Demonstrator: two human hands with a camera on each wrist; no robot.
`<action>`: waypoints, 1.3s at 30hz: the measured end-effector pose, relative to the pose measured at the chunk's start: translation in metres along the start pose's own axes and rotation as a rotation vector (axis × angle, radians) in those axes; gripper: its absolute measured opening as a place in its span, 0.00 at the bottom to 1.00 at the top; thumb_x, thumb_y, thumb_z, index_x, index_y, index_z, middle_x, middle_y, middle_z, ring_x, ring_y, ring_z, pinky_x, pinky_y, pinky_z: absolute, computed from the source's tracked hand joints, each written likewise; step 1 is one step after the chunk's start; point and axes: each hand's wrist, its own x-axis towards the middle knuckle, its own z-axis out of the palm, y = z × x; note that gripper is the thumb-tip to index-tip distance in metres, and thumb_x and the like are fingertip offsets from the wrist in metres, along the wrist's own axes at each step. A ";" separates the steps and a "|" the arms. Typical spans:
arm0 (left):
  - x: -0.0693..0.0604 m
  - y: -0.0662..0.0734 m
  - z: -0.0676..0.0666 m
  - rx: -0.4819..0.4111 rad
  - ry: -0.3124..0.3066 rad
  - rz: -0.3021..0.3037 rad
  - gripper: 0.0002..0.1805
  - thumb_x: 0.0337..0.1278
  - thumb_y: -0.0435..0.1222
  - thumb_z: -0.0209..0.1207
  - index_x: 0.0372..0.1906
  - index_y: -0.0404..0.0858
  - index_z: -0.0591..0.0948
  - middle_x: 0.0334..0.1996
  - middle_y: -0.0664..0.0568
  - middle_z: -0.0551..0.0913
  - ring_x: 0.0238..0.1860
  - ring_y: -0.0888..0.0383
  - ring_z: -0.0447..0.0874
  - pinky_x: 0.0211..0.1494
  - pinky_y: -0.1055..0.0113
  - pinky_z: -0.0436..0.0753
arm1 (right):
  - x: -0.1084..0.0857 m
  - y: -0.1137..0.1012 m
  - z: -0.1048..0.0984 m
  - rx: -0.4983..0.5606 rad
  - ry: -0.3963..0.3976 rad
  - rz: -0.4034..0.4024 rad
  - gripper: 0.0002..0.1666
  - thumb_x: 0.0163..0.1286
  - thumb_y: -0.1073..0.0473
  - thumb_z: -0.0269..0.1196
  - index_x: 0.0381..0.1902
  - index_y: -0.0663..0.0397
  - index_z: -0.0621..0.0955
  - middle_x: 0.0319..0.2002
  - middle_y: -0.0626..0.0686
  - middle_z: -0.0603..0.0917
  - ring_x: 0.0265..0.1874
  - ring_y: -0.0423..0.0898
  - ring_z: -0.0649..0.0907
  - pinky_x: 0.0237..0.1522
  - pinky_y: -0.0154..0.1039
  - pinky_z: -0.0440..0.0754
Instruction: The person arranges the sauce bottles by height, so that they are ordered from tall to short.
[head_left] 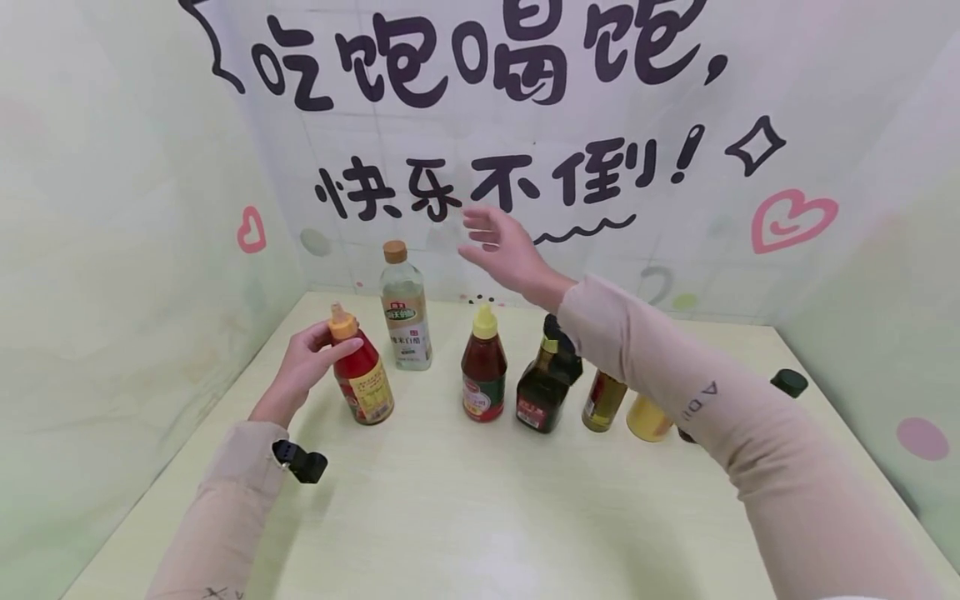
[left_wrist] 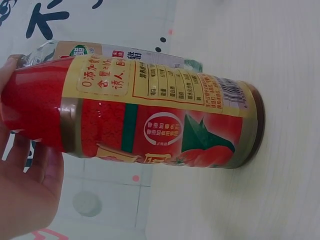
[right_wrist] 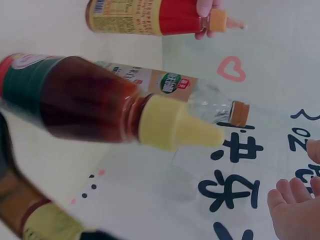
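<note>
At left of the head frame, the left hand [head_left: 309, 360] grips the red bottle [head_left: 366, 382] around its upper part, near the orange cap [head_left: 343, 326]. This bottle looks smooth, probably squeezable, and moderately heavy if full; holding below the cap should be secure. At upper centre, the right hand [head_left: 512, 252] is raised, relaxed, holding nothing. Behind, left of centre, stands the clear bottle [head_left: 407, 321].

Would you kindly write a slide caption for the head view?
The left hand holds a red bottle near its orange cap; the right hand is raised, empty.
</note>
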 end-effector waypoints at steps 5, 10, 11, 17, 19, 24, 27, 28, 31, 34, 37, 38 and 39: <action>-0.001 0.000 0.000 0.004 0.002 -0.008 0.37 0.47 0.52 0.59 0.60 0.36 0.66 0.55 0.41 0.67 0.57 0.45 0.60 0.57 0.43 0.60 | -0.012 0.014 -0.018 -0.011 -0.009 -0.001 0.28 0.62 0.63 0.58 0.60 0.56 0.64 0.57 0.55 0.70 0.55 0.48 0.71 0.55 0.34 0.67; -0.001 0.000 0.001 0.000 -0.002 -0.014 0.37 0.47 0.52 0.59 0.60 0.36 0.65 0.56 0.41 0.66 0.57 0.45 0.59 0.57 0.42 0.59 | -0.027 0.029 -0.034 -0.020 -0.020 0.025 0.28 0.62 0.63 0.58 0.60 0.57 0.64 0.57 0.56 0.69 0.56 0.51 0.70 0.56 0.38 0.66; -0.001 0.000 0.001 0.000 -0.001 -0.014 0.37 0.47 0.52 0.59 0.60 0.36 0.65 0.56 0.41 0.67 0.57 0.45 0.59 0.57 0.43 0.59 | -0.031 0.032 -0.037 -0.018 -0.027 0.031 0.28 0.62 0.63 0.57 0.60 0.58 0.64 0.57 0.57 0.69 0.56 0.51 0.69 0.57 0.39 0.65; -0.001 0.000 0.001 0.000 0.002 -0.014 0.37 0.47 0.52 0.59 0.61 0.37 0.65 0.55 0.41 0.67 0.57 0.45 0.60 0.57 0.43 0.60 | -0.051 0.051 -0.048 -0.032 -0.080 0.056 0.28 0.63 0.62 0.57 0.60 0.59 0.63 0.58 0.58 0.68 0.57 0.53 0.68 0.58 0.44 0.63; 0.000 -0.001 0.001 -0.001 0.001 -0.013 0.37 0.47 0.52 0.59 0.61 0.37 0.65 0.55 0.40 0.67 0.57 0.45 0.60 0.57 0.43 0.60 | -0.057 0.057 -0.051 -0.052 -0.097 0.071 0.29 0.63 0.60 0.57 0.61 0.58 0.63 0.59 0.58 0.67 0.57 0.53 0.68 0.58 0.45 0.63; 0.000 -0.002 0.000 -0.002 0.001 -0.012 0.38 0.48 0.52 0.59 0.61 0.36 0.64 0.56 0.40 0.66 0.57 0.45 0.60 0.57 0.43 0.60 | -0.069 0.070 -0.055 -0.086 -0.114 0.115 0.30 0.62 0.58 0.58 0.61 0.57 0.63 0.59 0.57 0.67 0.57 0.52 0.68 0.56 0.47 0.66; 0.000 -0.002 0.000 0.000 0.005 -0.012 0.38 0.47 0.52 0.59 0.61 0.36 0.64 0.55 0.40 0.66 0.57 0.45 0.60 0.57 0.43 0.60 | -0.074 0.076 -0.055 -0.079 -0.115 0.124 0.30 0.62 0.57 0.59 0.60 0.58 0.64 0.58 0.57 0.69 0.56 0.52 0.69 0.55 0.48 0.67; 0.000 -0.001 0.000 0.000 0.006 -0.012 0.38 0.47 0.52 0.59 0.61 0.36 0.64 0.55 0.40 0.67 0.56 0.44 0.60 0.57 0.43 0.60 | -0.076 0.078 -0.055 -0.073 -0.119 0.127 0.30 0.62 0.57 0.59 0.59 0.58 0.65 0.58 0.57 0.69 0.56 0.52 0.69 0.55 0.48 0.67; 0.000 -0.001 0.000 0.001 0.007 -0.013 0.38 0.47 0.52 0.59 0.61 0.36 0.64 0.55 0.40 0.67 0.56 0.45 0.60 0.58 0.43 0.60 | -0.081 0.081 -0.056 -0.060 -0.134 0.132 0.29 0.61 0.57 0.59 0.59 0.58 0.65 0.58 0.58 0.69 0.56 0.53 0.69 0.55 0.50 0.66; 0.000 -0.001 0.000 0.000 0.004 -0.016 0.38 0.47 0.52 0.59 0.61 0.36 0.64 0.56 0.40 0.66 0.57 0.45 0.60 0.58 0.44 0.60 | -0.086 0.083 -0.056 -0.047 -0.142 0.136 0.29 0.61 0.57 0.59 0.59 0.57 0.65 0.57 0.58 0.69 0.56 0.53 0.69 0.55 0.50 0.66; 0.000 0.000 0.001 -0.005 0.002 -0.015 0.38 0.47 0.51 0.60 0.61 0.36 0.64 0.56 0.40 0.66 0.57 0.45 0.60 0.58 0.44 0.60 | -0.089 0.085 -0.056 -0.035 -0.137 0.141 0.28 0.61 0.58 0.60 0.58 0.56 0.66 0.56 0.57 0.71 0.56 0.52 0.70 0.55 0.49 0.67; 0.000 0.000 0.001 -0.007 0.002 -0.015 0.38 0.47 0.51 0.60 0.61 0.36 0.64 0.56 0.40 0.66 0.57 0.45 0.60 0.58 0.44 0.60 | -0.089 0.085 -0.056 -0.028 -0.135 0.142 0.28 0.60 0.59 0.60 0.58 0.57 0.66 0.55 0.57 0.71 0.55 0.52 0.70 0.54 0.48 0.67; 0.000 0.000 0.001 -0.007 0.003 -0.014 0.37 0.47 0.51 0.60 0.61 0.36 0.64 0.56 0.40 0.66 0.57 0.45 0.60 0.58 0.44 0.60 | -0.090 0.086 -0.056 -0.023 -0.131 0.144 0.28 0.60 0.59 0.60 0.57 0.57 0.67 0.55 0.56 0.72 0.55 0.51 0.70 0.54 0.47 0.68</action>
